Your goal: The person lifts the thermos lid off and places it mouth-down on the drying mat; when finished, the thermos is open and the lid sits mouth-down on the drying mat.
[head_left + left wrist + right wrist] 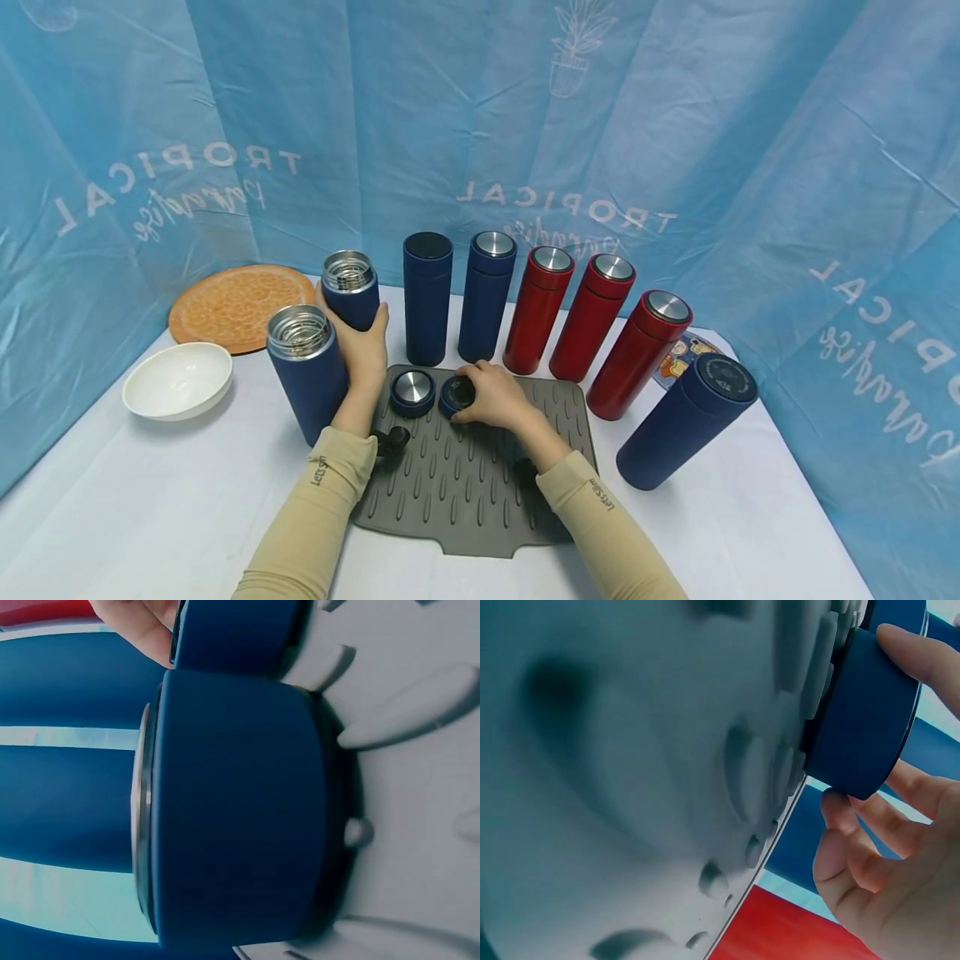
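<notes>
My left hand [362, 354] grips a lidless blue bottle [358, 307] with its steel mouth showing, fingers and thumb on either side. A second lidless blue bottle [306, 383] stands beside that wrist. With thumb and fingers, my right hand [498, 396] [900, 847] pinches a blue lid with a dark top [459, 394] [862, 712] on the grey ridged mat [465, 492]. Just left of it, a blue lid with a silver top [412, 393] [240, 810] sits on the mat. The left hand is outside the left wrist view.
Behind the mat stand two capped blue bottles [427, 308] [487, 300] and three red bottles [538, 312] [592, 321] [637, 358]. One more blue bottle [686, 425] is at right. A white bowl [180, 392] and an orange round mat [232, 304] lie at left.
</notes>
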Demonstrator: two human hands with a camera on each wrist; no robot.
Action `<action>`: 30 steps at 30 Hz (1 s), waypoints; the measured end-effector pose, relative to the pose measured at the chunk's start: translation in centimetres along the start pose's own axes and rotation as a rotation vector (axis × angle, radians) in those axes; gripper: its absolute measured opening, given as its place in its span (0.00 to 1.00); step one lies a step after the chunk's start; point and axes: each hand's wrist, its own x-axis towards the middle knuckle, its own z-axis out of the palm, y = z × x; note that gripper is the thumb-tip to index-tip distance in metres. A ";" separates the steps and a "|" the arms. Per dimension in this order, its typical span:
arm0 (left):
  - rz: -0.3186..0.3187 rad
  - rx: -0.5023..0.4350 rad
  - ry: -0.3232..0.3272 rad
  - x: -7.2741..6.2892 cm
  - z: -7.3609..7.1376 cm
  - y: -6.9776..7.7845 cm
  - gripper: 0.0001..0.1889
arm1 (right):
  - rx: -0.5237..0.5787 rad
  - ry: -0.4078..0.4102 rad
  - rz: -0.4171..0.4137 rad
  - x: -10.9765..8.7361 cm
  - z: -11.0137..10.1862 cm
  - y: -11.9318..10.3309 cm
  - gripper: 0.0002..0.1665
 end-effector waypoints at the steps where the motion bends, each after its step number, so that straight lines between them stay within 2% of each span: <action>1: -0.005 0.001 0.000 0.0 0.0 0.0 0.47 | 0.004 -0.001 0.002 0.0 0.0 0.0 0.42; 7: -0.001 0.003 0.018 -0.2 0.2 0.2 0.51 | 0.037 -0.014 0.013 0.0 0.0 0.0 0.43; 12: -0.003 0.098 -0.017 -1.2 0.4 1.3 0.54 | 0.073 -0.025 0.027 0.1 0.0 0.0 0.43; 14: 0.020 0.140 -0.034 -1.8 0.6 1.9 0.54 | 0.085 -0.030 0.034 0.1 0.0 0.1 0.43; 16: 0.083 0.168 -0.036 -2.5 0.8 2.3 0.53 | 0.096 -0.034 0.039 0.1 0.0 0.2 0.43; 21: 0.361 0.220 0.001 -3.9 1.3 2.8 0.45 | 0.134 -0.037 0.042 0.2 0.1 0.3 0.44; 24: 0.504 0.220 -0.008 -4.3 1.5 2.9 0.42 | 0.151 -0.037 0.040 0.2 0.1 0.3 0.43; 27: 0.594 0.196 -0.064 -4.4 1.6 2.9 0.43 | 0.159 -0.038 0.034 0.1 0.1 0.4 0.43; 30: 0.641 0.194 -0.165 -4.2 1.6 2.9 0.45 | 0.164 -0.036 0.033 0.1 0.1 0.4 0.43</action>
